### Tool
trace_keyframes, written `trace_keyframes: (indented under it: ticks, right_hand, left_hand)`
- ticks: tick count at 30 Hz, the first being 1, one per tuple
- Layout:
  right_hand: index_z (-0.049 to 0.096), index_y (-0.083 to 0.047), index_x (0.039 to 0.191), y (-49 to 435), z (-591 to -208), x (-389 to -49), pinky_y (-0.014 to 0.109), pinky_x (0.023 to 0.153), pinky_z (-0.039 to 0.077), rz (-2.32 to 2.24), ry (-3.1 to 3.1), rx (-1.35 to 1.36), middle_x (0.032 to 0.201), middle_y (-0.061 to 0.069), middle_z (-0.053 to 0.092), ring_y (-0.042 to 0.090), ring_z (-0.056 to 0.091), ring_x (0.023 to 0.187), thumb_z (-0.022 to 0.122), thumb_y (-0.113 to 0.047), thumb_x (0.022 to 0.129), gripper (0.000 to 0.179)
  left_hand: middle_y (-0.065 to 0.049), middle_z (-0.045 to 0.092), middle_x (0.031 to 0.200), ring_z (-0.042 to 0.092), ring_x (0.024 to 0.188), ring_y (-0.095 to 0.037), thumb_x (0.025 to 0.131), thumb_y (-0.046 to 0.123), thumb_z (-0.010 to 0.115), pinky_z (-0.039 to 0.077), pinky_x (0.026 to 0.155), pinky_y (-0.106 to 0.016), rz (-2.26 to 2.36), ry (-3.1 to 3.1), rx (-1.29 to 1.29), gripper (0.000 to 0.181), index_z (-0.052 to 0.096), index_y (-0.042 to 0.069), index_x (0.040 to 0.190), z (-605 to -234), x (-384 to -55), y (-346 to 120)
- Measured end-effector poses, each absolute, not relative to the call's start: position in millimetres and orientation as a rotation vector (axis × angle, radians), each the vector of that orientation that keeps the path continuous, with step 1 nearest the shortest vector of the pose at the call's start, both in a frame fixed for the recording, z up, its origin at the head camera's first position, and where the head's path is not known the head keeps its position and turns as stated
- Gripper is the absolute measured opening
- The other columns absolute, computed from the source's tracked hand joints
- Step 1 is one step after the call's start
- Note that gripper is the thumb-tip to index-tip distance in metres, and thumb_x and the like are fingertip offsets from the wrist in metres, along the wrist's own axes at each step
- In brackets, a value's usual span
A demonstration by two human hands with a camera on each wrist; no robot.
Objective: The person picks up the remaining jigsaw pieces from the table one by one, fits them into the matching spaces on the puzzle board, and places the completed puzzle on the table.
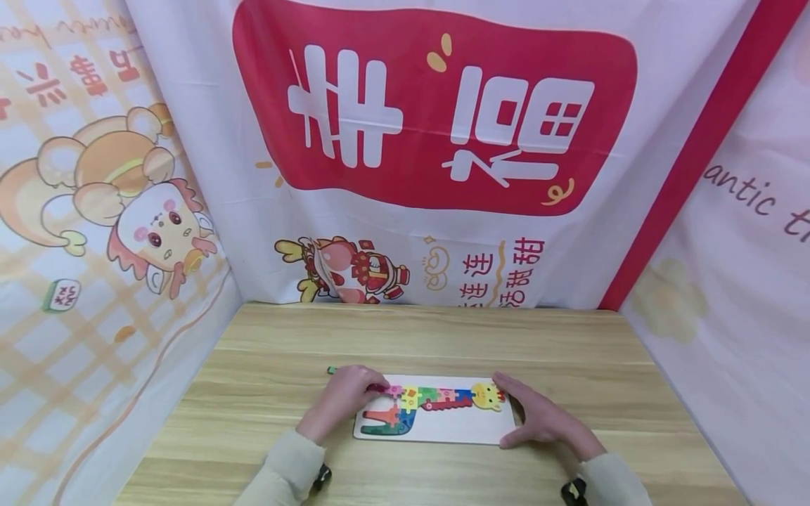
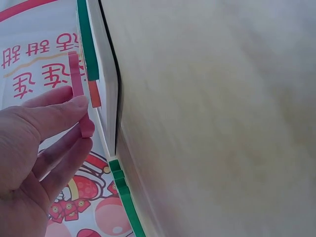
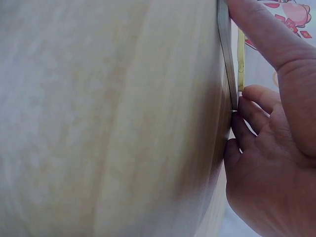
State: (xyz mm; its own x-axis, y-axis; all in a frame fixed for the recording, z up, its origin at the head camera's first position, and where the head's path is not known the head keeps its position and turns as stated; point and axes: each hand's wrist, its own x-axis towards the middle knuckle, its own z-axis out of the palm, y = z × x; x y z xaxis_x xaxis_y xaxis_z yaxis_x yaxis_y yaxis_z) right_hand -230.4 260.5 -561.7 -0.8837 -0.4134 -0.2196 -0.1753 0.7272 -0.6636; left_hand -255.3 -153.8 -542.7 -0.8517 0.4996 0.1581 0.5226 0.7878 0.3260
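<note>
A white puzzle board [image 1: 465, 427] lies on the table with a colorful giraffe jigsaw [image 1: 428, 393] on it, its yellow head piece [image 1: 486, 396] at the right. My left hand [image 1: 348, 393] is at the board's far left part. Its thumb and fingers pinch a pink puzzle piece [image 2: 75, 71], seen edge-on in the left wrist view above the board. At the board's right end my right hand [image 1: 538, 414] holds the board, thumb at the near corner and fingers at the far one. In the right wrist view its fingers [image 3: 254, 116] touch the board's edge.
A green puzzle piece [image 1: 332, 370] lies on the wooden table [image 1: 430, 341] just left of the board, beyond my left hand. Printed cloth hangings [image 1: 436, 246] stand behind the table and on both sides.
</note>
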Motion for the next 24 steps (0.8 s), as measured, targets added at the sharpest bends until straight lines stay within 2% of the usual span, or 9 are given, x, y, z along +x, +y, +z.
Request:
trace_keyframes:
  ticks: [24]
  right_hand:
    - [0.029,-0.018,0.165,261.1,-562.5,-229.4,0.072,0.123,0.019,-0.955,2.581,-0.466,0.172,0.015,0.024,0.046,0.020,0.156,0.095,-0.050,0.067,0.122]
  left_hand:
    - [0.010,0.079,0.108,0.073,0.103,-0.012,0.089,0.018,0.083,0.061,0.094,-0.037,-0.566,-2.975,-0.761,0.022,0.082,0.026,0.110,-543.3,-254.8,-146.0]
